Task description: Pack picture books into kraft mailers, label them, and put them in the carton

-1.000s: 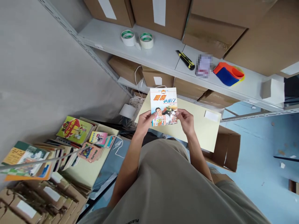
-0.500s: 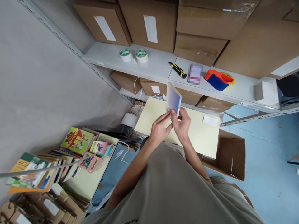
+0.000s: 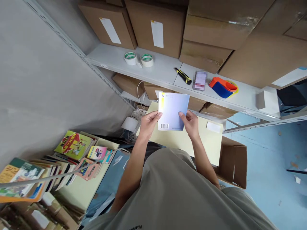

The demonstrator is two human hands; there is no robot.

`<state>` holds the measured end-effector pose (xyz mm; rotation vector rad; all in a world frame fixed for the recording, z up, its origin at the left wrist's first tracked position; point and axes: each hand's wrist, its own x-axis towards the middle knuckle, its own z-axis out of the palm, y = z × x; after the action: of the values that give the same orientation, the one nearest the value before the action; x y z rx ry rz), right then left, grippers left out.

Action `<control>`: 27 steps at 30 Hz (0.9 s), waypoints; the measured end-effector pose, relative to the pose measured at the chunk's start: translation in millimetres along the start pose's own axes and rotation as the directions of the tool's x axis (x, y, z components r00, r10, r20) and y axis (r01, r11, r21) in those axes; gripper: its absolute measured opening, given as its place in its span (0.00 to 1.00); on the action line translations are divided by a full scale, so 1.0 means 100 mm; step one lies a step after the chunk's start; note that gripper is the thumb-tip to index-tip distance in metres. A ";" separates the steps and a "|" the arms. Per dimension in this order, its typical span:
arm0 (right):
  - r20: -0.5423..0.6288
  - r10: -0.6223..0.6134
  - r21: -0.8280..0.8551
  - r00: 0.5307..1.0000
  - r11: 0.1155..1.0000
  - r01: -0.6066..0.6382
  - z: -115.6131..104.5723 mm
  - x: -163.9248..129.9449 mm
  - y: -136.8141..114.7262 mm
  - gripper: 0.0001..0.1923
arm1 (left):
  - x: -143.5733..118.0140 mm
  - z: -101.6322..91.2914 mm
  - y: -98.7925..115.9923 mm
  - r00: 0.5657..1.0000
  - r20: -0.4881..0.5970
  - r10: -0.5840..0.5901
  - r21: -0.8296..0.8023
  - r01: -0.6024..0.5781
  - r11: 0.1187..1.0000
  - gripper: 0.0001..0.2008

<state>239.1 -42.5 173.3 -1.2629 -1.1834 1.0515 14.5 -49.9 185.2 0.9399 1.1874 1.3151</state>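
Between my hands I hold a thin pale-lilac book [image 3: 171, 110], its barcoded back cover facing me. My left hand [image 3: 148, 125] pinches the left edge, thumb on the cover and fingers behind. At the right edge my right hand [image 3: 191, 124] grips it the same way, thumb pressed on the lower right part. The book is held above a cream tabletop [image 3: 203, 140], and its front cover is hidden from me.
A grey shelf [image 3: 158, 73] ahead carries cardboard boxes [image 3: 158, 19], tape rolls [image 3: 147, 60], a yellow-black cutter [image 3: 183, 76] and an orange-blue tape dispenser [image 3: 223, 88]. Stacked books [image 3: 73, 145] lie at left. An open carton [image 3: 233, 163] stands on the floor at right.
The book has turned from edge-on to flat, its back cover now facing me. My hands have moved apart, from close together at its lower end to its opposite side edges.
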 end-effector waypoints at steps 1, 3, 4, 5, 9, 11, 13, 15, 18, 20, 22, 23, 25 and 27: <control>-0.034 -0.033 -0.041 0.999 0.999 0.031 0.01 0.01 -0.03 0.34 | 0.02 -0.01 0.01 0.999 -0.029 0.014 0.001 -0.014 1.000 0.32; -0.085 -0.114 -0.109 0.990 0.989 0.104 0.08 0.01 -0.10 0.34 | 0.05 -0.02 0.03 0.993 -0.104 0.064 0.038 -0.060 0.997 0.31; -0.079 -0.142 -0.123 0.987 0.984 0.132 0.14 -0.01 -0.14 0.34 | 0.06 -0.01 0.04 0.985 -0.141 0.096 0.070 -0.087 0.994 0.31; -0.048 -0.154 -0.115 0.987 0.982 0.147 0.22 -0.04 -0.17 0.34 | 0.06 0.00 0.05 0.976 -0.174 0.128 0.105 -0.111 0.988 0.30; 0.066 -0.107 -0.013 0.992 0.994 0.108 0.67 -0.17 -0.23 0.36 | -0.07 0.14 0.04 0.951 -0.212 0.223 0.232 -0.173 0.957 0.24; 0.031 -0.073 -0.006 0.997 0.997 0.073 0.84 -0.21 -0.21 0.37 | -0.16 0.19 0.00 0.951 -0.142 0.276 0.263 -0.232 0.936 0.23; -0.003 -0.030 0.006 1.000 1.000 0.030 0.91 -0.21 -0.16 0.35 | -0.22 0.16 -0.04 0.958 -0.026 0.287 0.241 -0.273 0.931 0.24; 0.001 0.005 0.041 1.000 0.999 -0.005 0.87 -0.17 -0.11 0.33 | -0.23 0.05 -0.06 0.966 0.051 0.255 0.209 -0.260 0.943 0.27; 0.064 0.061 0.094 0.996 0.993 -0.067 0.72 -0.08 -0.05 0.32 | -0.14 -0.27 -0.05 0.970 -0.080 0.229 0.250 -0.203 0.947 0.30; 0.120 0.100 0.122 0.988 0.986 -0.115 0.64 -0.05 -0.02 0.34 | -0.04 -0.48 -0.03 0.971 -0.174 0.163 0.239 -0.118 0.964 0.33; 0.146 0.120 0.149 0.982 0.979 -0.142 0.61 -0.06 -0.01 0.35 | 0.03 -0.64 -0.01 0.990 -0.137 0.018 0.139 0.001 0.990 0.36; 0.147 0.122 0.159 0.982 0.977 -0.145 0.61 -0.07 -0.01 0.35 | 0.04 -0.68 -0.01 0.994 -0.098 -0.048 0.082 0.056 0.995 0.36; 0.149 0.121 0.161 0.982 0.976 -0.144 0.61 -0.09 0.00 0.35 | 0.05 -0.69 -0.01 0.991 -0.072 -0.110 -0.004 0.110 0.994 0.36; 0.155 0.115 0.137 0.981 0.981 -0.137 0.60 -0.09 0.03 0.35 | 0.02 -0.64 -0.01 0.990 -0.103 -0.100 -0.035 0.097 0.995 0.35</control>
<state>179.2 -43.4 167.3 -1.1731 -1.1234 1.3205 -48.4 -56.0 172.2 0.7886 1.2749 1.3129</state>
